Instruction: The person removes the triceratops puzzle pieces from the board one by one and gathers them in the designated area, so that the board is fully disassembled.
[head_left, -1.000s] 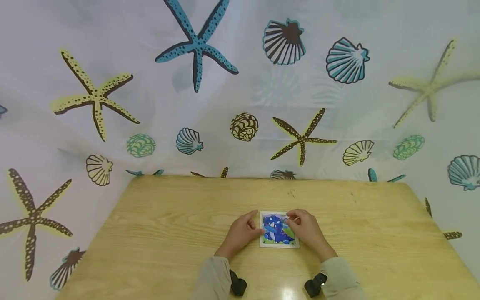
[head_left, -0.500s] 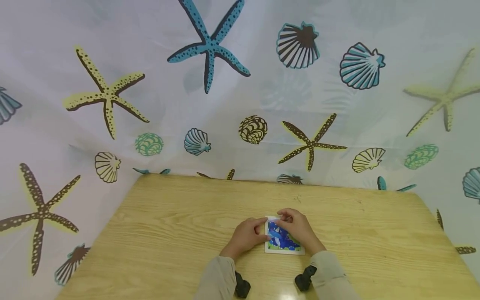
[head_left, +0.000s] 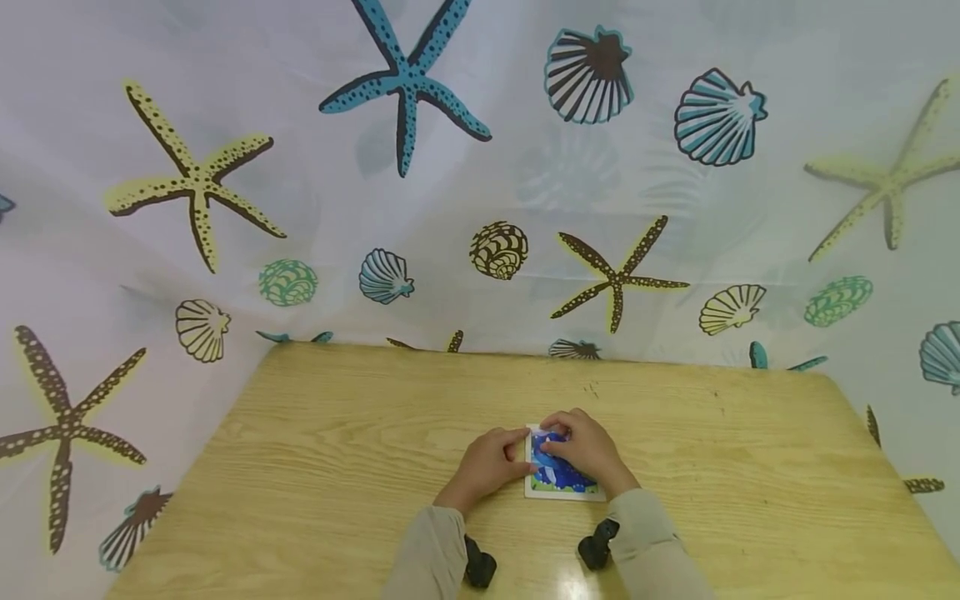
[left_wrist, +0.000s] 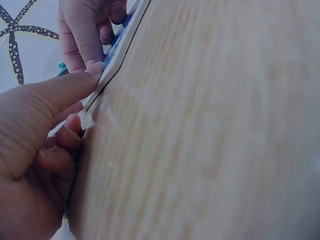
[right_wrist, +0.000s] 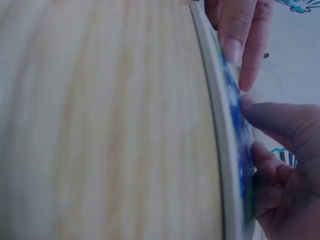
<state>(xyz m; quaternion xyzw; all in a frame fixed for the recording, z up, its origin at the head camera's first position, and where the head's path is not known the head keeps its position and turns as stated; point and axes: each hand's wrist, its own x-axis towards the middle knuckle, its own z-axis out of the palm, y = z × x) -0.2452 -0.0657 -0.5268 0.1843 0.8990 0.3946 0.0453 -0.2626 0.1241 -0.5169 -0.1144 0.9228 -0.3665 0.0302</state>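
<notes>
Sleeved forearms [head_left: 429,553] angle together, the right hand [head_left: 591,452], fingers [head_left: 556,419] bent, just beside the left hand [head_left: 487,467], thumbs [head_left: 519,470] inward.

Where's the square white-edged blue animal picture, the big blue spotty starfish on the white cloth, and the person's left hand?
Square white-edged blue animal picture [head_left: 558,477]: head view, its blue part.
Big blue spotty starfish [head_left: 407,79]: head view, its centre.
Left hand [head_left: 483,468]: head view, its middle.
</notes>
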